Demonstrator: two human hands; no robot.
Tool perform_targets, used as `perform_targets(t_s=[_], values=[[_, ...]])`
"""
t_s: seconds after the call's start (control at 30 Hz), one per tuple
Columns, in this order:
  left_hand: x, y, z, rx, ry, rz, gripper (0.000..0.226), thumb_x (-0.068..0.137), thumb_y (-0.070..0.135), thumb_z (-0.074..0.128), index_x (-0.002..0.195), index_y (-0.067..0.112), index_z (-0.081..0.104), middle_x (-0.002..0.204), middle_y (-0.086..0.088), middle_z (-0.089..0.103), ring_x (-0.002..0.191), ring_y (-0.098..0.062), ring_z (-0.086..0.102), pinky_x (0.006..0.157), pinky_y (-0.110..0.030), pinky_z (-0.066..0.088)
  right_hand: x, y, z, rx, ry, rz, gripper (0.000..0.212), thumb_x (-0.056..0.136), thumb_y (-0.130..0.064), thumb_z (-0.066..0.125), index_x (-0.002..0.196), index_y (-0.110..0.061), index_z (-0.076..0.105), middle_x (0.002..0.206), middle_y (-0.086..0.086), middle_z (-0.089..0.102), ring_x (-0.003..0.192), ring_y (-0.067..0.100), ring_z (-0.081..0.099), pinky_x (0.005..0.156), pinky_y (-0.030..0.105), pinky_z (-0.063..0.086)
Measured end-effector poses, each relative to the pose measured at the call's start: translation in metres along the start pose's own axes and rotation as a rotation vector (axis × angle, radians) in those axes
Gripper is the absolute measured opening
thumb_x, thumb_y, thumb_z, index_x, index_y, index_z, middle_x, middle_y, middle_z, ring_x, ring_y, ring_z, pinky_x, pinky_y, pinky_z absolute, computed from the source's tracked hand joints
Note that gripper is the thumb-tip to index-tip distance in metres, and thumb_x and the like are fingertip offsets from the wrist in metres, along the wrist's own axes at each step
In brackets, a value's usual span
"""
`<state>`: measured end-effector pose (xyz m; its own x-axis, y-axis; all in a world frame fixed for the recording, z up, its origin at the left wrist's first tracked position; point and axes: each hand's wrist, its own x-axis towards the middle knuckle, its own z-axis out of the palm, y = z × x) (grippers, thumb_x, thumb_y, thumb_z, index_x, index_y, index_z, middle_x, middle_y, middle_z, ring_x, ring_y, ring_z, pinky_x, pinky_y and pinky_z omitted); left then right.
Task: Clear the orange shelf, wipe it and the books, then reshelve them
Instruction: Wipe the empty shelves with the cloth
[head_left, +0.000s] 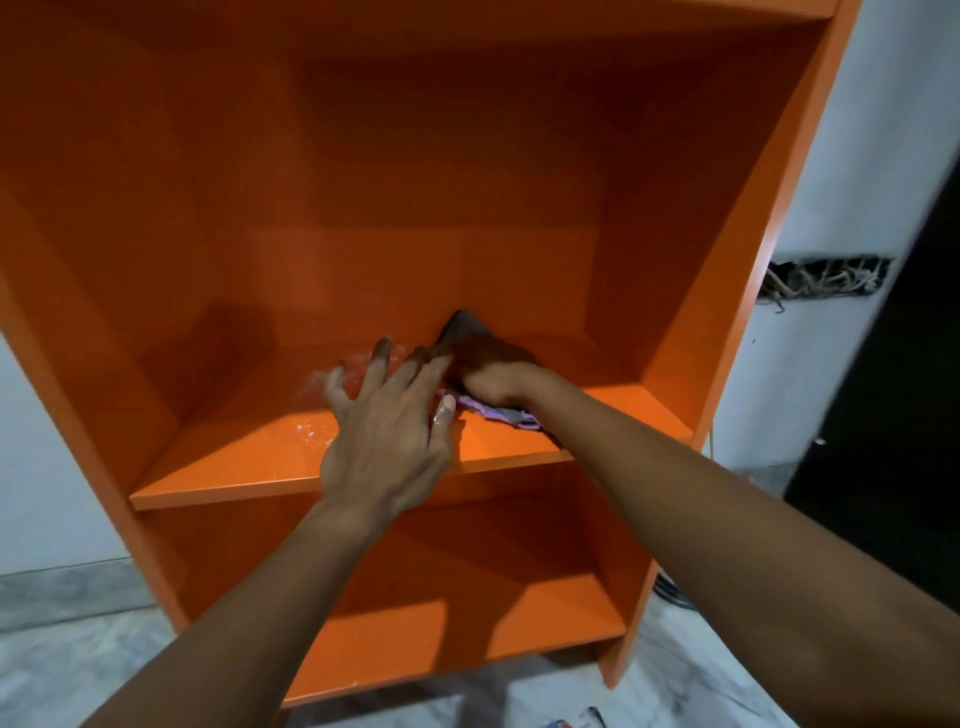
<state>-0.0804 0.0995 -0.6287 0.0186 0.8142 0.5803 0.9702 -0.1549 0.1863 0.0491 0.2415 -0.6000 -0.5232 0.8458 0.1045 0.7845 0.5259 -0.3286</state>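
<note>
I seem to be in a plain room of a home: an orange shelf unit against a white wall, marble floor at lower left, bare wiring in a wall opening at right.

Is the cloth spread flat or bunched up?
Bunched: the purple cloth is crumpled under the right hand on the orange shelf.
</note>
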Motion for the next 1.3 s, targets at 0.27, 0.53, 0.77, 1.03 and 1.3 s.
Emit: perform_targets(t_s=[0.27,0.53,0.77,1.03,1.3], values=[[-0.005,0.0,-0.008,-0.037,-0.024,-0.032,0.048,0.106,0.042,0.033,0.151,0.029,0.039,0.157,0.002,0.043,0.154,-0.023,0.018,0.116,-0.058,0.01,-0.055,0.03,-0.011,-0.207,0.171,0.171,0.038,0.094,-0.043,0.035,0.11,-0.029,0.066,0.131,0.006,0.059,0.122,0.031,0.055,0.098,0.039,0.047],[-0.02,-0.022,-0.029,-0.078,0.137,-0.103,0.049,0.098,0.047,0.045,0.143,0.029,0.052,0.147,0.0,0.056,0.148,-0.026,0.033,0.115,-0.054,0.015,-0.073,0.015,0.005,-0.229,0.186,0.555,0.032,0.094,-0.029,0.036,0.064,-0.018,0.042,0.08,0.012,0.054,0.085,0.034,0.05,0.089,0.046,0.038],[-0.038,-0.088,-0.046,-0.086,0.133,-0.456,0.047,0.101,0.037,0.047,0.143,0.016,0.051,0.129,-0.011,0.066,0.121,-0.036,0.059,0.1,-0.05,0.049,-0.03,-0.05,0.029,-0.115,0.138,0.436,0.032,0.101,-0.033,0.036,0.081,-0.014,0.053,0.091,0.012,0.059,0.084,0.034,0.056,0.085,0.046,0.048],[-0.049,-0.096,-0.034,-0.077,0.21,-0.475,0.041,0.104,0.036,0.039,0.138,0.018,0.054,0.112,-0.01,0.073,0.118,-0.037,0.061,0.097,-0.047,0.051,0.036,-0.081,0.031,-0.086,0.021,0.279,0.048,0.107,-0.046,0.032,0.142,-0.017,0.049,0.154,0.019,0.043,0.125,0.036,0.052,0.102,0.045,0.044],[-0.052,-0.092,-0.04,-0.067,0.233,-0.445,0.043,0.106,0.032,0.04,0.144,0.015,0.049,0.116,-0.015,0.072,0.113,-0.038,0.063,0.111,-0.045,0.039,0.015,-0.109,0.03,-0.05,-0.068,0.054,0.056,0.107,-0.05,0.03,0.159,-0.028,0.029,0.167,0.004,0.025,0.149,0.03,0.031,0.114,0.037,0.029]])
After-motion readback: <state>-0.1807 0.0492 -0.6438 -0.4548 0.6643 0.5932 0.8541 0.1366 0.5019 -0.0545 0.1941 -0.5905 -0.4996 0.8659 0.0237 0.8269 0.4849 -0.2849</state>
